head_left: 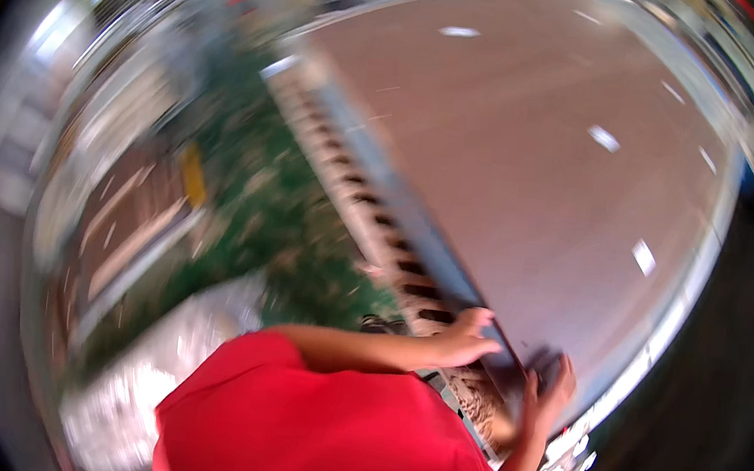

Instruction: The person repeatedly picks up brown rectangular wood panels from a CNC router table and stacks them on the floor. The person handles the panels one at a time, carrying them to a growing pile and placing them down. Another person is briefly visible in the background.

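At the near corner of a broad brown panel (518,159), beside a slotted beige strip (339,195), the left hand (466,341) and right hand (549,400), both splayed, could be scraped should the panel slide.

The big brown board (536,170) is looking smooth and a little shiny, while the grey strip (401,193) along its edge is looking like metal. The red shirt (315,435) is showing plain, matt cloth. The pale wrap (136,394) is shining like crinkly plastic, though it is looking blurry.
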The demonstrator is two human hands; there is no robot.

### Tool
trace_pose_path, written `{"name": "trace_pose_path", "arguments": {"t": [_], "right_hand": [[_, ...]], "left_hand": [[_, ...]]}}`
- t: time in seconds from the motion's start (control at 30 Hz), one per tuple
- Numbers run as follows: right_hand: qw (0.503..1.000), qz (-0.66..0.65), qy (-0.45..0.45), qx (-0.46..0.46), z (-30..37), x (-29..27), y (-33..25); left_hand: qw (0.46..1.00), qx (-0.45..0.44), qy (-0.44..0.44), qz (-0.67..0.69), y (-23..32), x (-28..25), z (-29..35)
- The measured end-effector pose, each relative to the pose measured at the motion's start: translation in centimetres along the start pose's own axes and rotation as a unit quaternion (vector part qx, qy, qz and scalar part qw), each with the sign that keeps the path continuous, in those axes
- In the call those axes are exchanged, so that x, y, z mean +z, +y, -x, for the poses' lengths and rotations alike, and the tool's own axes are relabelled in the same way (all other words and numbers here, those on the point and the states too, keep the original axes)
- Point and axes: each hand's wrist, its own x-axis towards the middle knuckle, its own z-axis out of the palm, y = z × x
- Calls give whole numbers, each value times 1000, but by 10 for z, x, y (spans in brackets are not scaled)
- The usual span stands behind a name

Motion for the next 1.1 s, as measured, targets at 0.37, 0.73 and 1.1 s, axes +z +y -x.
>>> {"name": "trace_pose_path", "arguments": {"t": [0.37,0.73,1.1], "right_hand": [[990,105,-70,-59,19,-20,53],[987,133,-90,-18,39,-48,65],[992,118,-2,41,30,-26,53]], "left_hand": [[972,45,201,-115,-6,57,16],[963,72,190,-177,-7,73,9],[975,112,162,-99,-33,49,-11]]}}
